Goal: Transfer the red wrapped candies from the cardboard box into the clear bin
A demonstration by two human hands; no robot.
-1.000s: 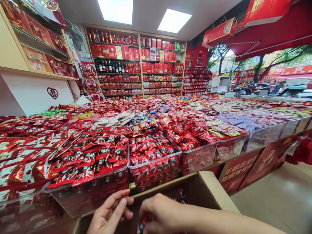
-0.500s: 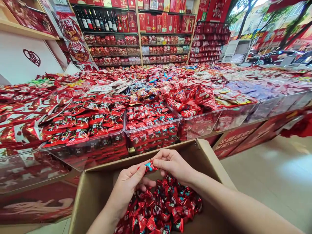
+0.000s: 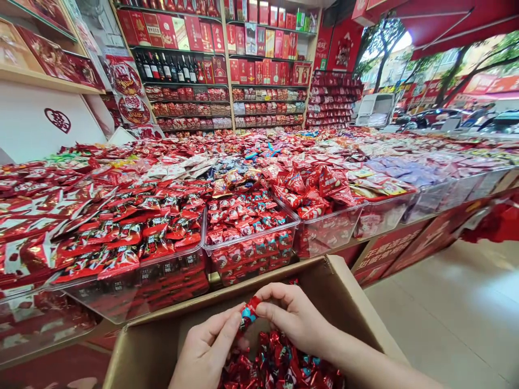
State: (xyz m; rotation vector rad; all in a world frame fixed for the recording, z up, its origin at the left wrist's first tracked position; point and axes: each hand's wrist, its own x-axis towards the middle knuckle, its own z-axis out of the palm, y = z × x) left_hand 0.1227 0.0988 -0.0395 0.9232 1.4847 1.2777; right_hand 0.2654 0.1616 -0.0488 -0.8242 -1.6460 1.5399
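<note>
My left hand (image 3: pixel 208 348) and my right hand (image 3: pixel 294 316) both pinch one small wrapped candy (image 3: pixel 248 313), red with a blue patch, holding it between them above an open cardboard box (image 3: pixel 320 286). The bottom of the box holds a heap of similar red wrapped candies (image 3: pixel 279 364). Both hands have their fingers closed on the candy's ends.
Right behind the box stands a long display of clear plastic bins (image 3: pixel 249 246) piled with red candy packets. Shelves of red gift boxes and bottles (image 3: pixel 211 65) line the back wall. Tiled floor (image 3: pixel 454 319) lies to the right, with a street beyond.
A second ago my hands were low in the box; they have since risen holding one candy between them. The view has tilted up slightly since half a second ago.
</note>
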